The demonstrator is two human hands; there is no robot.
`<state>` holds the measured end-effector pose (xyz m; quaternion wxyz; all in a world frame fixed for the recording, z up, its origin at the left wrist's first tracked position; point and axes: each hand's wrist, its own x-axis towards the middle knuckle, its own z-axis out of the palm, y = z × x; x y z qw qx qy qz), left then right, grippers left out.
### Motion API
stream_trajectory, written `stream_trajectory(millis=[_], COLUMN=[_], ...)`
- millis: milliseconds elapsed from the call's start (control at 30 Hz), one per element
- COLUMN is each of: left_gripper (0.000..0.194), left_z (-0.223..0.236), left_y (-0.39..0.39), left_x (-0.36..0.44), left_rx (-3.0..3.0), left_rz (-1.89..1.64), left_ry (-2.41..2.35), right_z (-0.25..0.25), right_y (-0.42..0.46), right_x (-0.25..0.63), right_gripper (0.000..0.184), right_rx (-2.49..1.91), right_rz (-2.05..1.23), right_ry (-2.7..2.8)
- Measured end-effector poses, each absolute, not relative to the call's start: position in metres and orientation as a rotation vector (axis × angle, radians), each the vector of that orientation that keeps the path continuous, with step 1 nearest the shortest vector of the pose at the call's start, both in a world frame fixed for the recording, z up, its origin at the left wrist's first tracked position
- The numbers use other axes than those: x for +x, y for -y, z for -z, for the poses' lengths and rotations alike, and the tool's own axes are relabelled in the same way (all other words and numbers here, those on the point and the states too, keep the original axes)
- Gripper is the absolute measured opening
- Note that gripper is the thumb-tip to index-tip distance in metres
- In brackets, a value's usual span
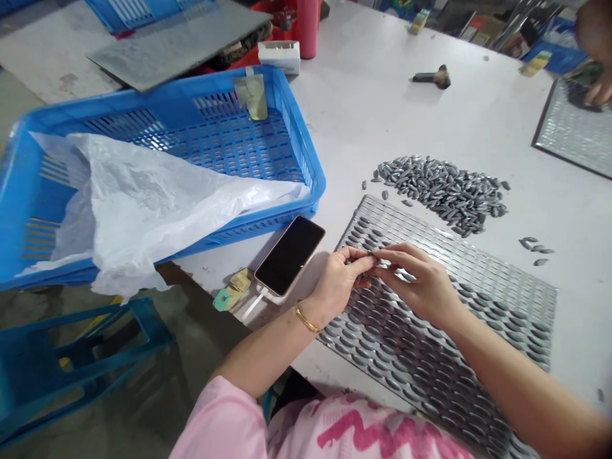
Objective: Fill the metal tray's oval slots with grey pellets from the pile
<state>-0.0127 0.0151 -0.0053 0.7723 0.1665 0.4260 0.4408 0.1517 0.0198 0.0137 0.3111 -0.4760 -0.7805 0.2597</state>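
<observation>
Over the upper left part of a grey moulded tray [502,280], my two hands meet at the fingertips. My left hand [345,280] is closed in a pinch around a small grey pointed oval piece [370,253], mostly covered by fingers. Thumb and forefinger of my right hand [418,280] pinch at the same piece from the other side. Rows of similar grey pieces fill the tray's near part, while its far rows show bare slots. Beyond the tray's far edge lies a heap of loose grey oval pieces [444,191].
Left of the tray lies a phone [290,256] with a white cable, beside a yellow-green tag [233,289]. A blue plastic basket [306,153] holds a white plastic sheet [143,197]. A dark tool [433,77] lies further back. At far right another person's hand [600,89] touches a second tray [574,137].
</observation>
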Motion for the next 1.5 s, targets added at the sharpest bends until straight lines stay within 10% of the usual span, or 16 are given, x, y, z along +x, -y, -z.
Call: stream_trajectory(millis=[867,1500], left_gripper=[0.011,0.008], left_z=[0.0,-0.001], left_y=[-0.018,-0.021], left_x=[-0.016,-0.018], left_rx=[0.133,-0.007], left_rz=[-0.975,-1.041], left_ry=[-0.876,-0.776], right_z=[0.033,0.029], right_y=[-0.113,-0.118], right_x=[0.192,0.193], right_gripper=[0.027,0.028], right_rx=[-1.266,-1.312], right_rz=[-0.004,-0.14], right_ry=[2.686,2.605])
